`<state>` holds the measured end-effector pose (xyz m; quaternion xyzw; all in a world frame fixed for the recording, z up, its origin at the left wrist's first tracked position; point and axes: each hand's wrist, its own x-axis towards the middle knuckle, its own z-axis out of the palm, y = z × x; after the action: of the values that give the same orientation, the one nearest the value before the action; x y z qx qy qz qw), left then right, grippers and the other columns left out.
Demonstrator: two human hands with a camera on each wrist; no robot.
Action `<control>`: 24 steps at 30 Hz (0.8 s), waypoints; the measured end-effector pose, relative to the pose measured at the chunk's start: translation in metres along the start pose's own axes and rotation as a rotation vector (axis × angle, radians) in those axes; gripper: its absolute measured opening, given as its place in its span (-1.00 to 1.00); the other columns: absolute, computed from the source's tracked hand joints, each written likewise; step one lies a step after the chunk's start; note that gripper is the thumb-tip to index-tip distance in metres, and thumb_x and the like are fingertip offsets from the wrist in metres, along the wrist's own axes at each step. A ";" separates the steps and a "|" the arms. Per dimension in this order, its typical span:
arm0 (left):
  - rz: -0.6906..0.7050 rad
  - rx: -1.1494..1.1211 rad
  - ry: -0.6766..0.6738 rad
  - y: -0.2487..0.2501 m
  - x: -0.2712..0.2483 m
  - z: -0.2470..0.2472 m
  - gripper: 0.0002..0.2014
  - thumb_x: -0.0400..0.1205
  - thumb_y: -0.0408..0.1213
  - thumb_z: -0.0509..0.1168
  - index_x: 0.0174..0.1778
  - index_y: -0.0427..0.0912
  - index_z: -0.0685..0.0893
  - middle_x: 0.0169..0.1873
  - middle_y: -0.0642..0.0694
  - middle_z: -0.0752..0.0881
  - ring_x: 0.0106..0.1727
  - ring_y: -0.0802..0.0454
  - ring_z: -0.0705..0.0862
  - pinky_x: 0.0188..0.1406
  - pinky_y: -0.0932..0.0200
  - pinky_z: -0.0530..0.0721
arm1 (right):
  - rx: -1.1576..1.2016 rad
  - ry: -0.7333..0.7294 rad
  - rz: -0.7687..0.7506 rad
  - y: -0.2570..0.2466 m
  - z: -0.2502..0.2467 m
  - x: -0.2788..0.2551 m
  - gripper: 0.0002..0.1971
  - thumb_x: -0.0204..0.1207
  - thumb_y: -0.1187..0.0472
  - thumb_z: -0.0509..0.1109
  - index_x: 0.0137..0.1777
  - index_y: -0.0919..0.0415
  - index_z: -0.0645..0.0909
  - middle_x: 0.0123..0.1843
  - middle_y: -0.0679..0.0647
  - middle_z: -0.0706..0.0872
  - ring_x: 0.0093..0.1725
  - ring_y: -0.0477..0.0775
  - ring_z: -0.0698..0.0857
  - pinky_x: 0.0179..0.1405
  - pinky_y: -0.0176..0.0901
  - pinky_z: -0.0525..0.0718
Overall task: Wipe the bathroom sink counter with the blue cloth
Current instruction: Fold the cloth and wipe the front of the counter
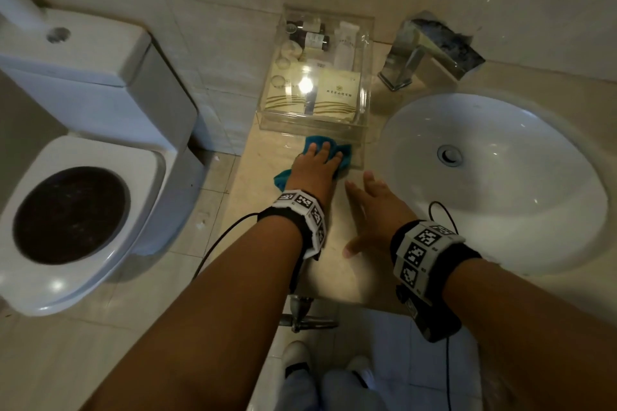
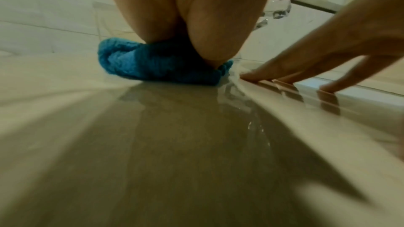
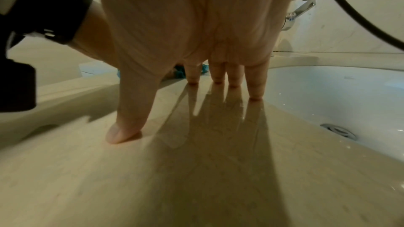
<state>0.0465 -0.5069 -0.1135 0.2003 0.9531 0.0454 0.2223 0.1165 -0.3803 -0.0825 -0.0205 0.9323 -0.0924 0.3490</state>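
The blue cloth [image 1: 346, 154] lies bunched on the beige counter [image 1: 334, 274], just in front of a clear tray. My left hand [image 1: 319, 162] presses down on it with fingers stretched out over the fabric. In the left wrist view the palm [image 2: 196, 23] sits on the cloth [image 2: 153, 66], and the counter in front of it is wet. My right hand [image 1: 370, 210] rests flat on the counter to the right, fingers spread, between the cloth and the sink. Its fingertips [image 3: 255, 96] touch the stone near the basin edge, holding nothing. A bit of the cloth [image 3: 180, 74] shows behind them.
A clear acrylic tray [image 1: 310, 126] of hotel toiletries stands at the back of the counter, touching the cloth's far side. The white basin [image 1: 500, 217] and chrome faucet [image 1: 420, 57] are to the right. A toilet [image 1: 140, 177] stands left of the counter's end.
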 end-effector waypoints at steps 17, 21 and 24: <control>0.067 0.017 -0.061 0.023 0.010 0.000 -0.37 0.73 -0.24 0.11 0.67 -0.07 -0.05 0.67 -0.17 -0.10 0.68 -0.20 -0.08 0.64 0.00 -0.04 | 0.042 0.079 -0.059 0.010 0.007 0.003 0.31 0.07 -0.19 0.63 0.63 0.05 -0.22 0.68 0.11 -0.26 0.66 0.23 -0.16 0.60 0.25 0.12; 0.119 0.039 -0.050 0.026 0.012 0.003 -0.40 0.74 -0.23 0.08 0.67 -0.06 -0.02 0.67 -0.15 -0.09 0.68 -0.19 -0.09 0.63 0.04 -0.07 | 0.048 0.109 -0.075 0.011 0.007 0.001 0.30 0.06 -0.17 0.65 0.63 0.08 -0.18 0.68 0.13 -0.19 0.66 0.24 -0.11 0.60 0.26 0.14; 0.150 0.030 -0.022 0.021 0.007 0.006 -0.40 0.73 -0.29 0.08 0.67 -0.07 -0.01 0.67 -0.15 -0.09 0.68 -0.17 -0.09 0.63 0.06 -0.10 | 0.067 0.088 -0.067 0.011 0.007 0.001 0.32 0.06 -0.18 0.65 0.63 0.08 -0.20 0.68 0.11 -0.19 0.66 0.21 -0.14 0.61 0.24 0.11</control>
<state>0.0511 -0.4846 -0.1179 0.2749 0.9335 0.0457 0.2257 0.1207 -0.3704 -0.0903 -0.0357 0.9420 -0.1359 0.3048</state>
